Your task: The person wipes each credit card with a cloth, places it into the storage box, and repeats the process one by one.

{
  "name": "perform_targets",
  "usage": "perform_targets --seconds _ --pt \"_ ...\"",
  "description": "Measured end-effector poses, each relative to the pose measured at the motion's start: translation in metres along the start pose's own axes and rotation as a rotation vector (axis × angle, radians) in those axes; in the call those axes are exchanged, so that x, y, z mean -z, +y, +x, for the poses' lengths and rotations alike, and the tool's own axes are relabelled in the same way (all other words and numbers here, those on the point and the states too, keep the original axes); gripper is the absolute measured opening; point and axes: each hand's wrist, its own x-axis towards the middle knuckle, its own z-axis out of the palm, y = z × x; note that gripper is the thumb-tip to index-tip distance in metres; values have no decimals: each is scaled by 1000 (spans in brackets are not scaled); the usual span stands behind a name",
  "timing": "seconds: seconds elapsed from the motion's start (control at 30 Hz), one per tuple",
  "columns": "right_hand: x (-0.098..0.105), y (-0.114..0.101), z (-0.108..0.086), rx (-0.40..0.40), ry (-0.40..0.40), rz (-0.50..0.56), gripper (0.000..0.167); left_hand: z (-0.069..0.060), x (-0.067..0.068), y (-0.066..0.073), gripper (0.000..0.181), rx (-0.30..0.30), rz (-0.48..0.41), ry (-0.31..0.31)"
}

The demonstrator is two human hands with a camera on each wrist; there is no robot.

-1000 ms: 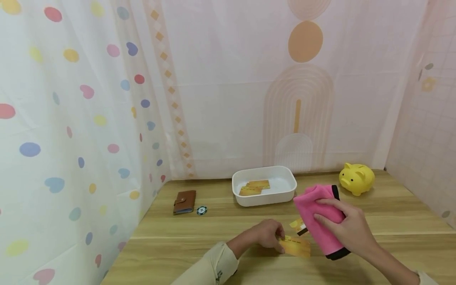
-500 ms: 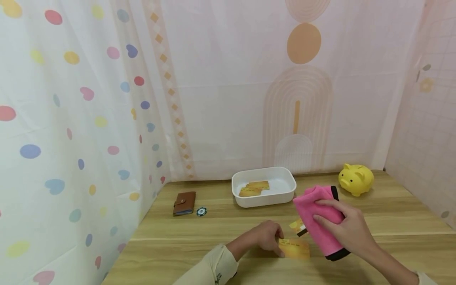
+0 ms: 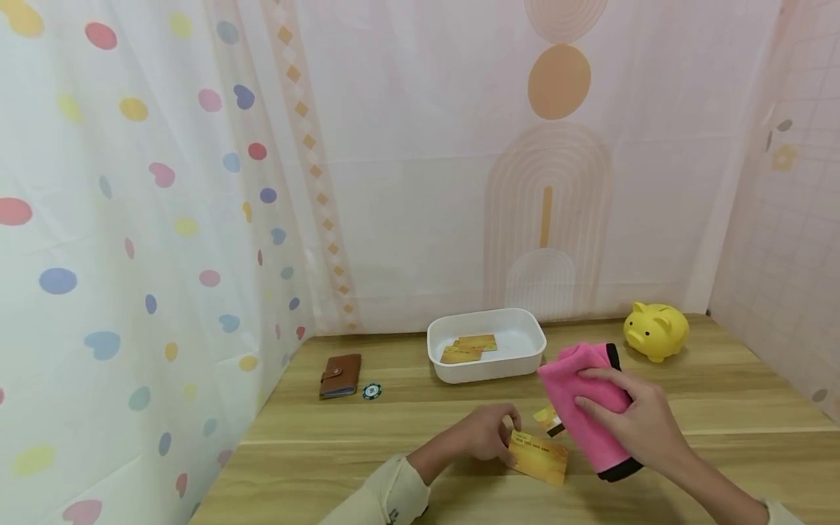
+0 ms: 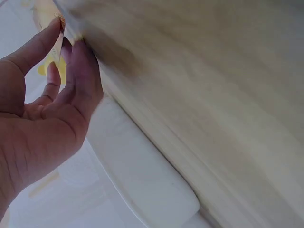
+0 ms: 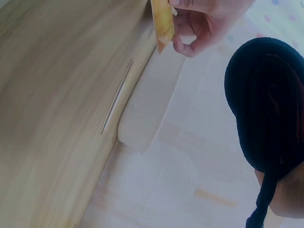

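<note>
My left hand [image 3: 484,433] pinches a gold bank card [image 3: 539,458] by its left edge, thumb and fingers on it, just above the table. The left wrist view shows that card nearly edge-on between thumb and fingertips. My right hand [image 3: 646,415] grips a folded pink cloth [image 3: 587,408] with black edging, held above the table to the right of the card. Seen end-on in the right wrist view, the cloth's dark edge [image 5: 259,104] hides most of that hand. Another card [image 3: 548,418] with a dark stripe lies on the table, partly hidden behind the cloth.
A white tray [image 3: 488,373] holding gold cards [image 3: 477,342] stands at the back middle. At the left lie a brown wallet [image 3: 340,376] and a poker chip [image 3: 372,391]. A yellow piggy bank [image 3: 656,332] stands at the back right. Curtains [image 3: 407,219] hang behind and beside the table.
The card in my left hand has tilted, its right end coming down and its face turning more toward the head camera. My right hand and the cloth have barely moved.
</note>
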Motion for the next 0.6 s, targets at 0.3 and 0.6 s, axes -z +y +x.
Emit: perform_targets --seconds 0.3,0.6 --pt "-4 -4 -1 2 -9 32 31 -10 5 -4 37 -16 -346 19" --pt "-12 -12 -1 -30 -38 53 31 -16 8 -3 35 -30 -502 182"
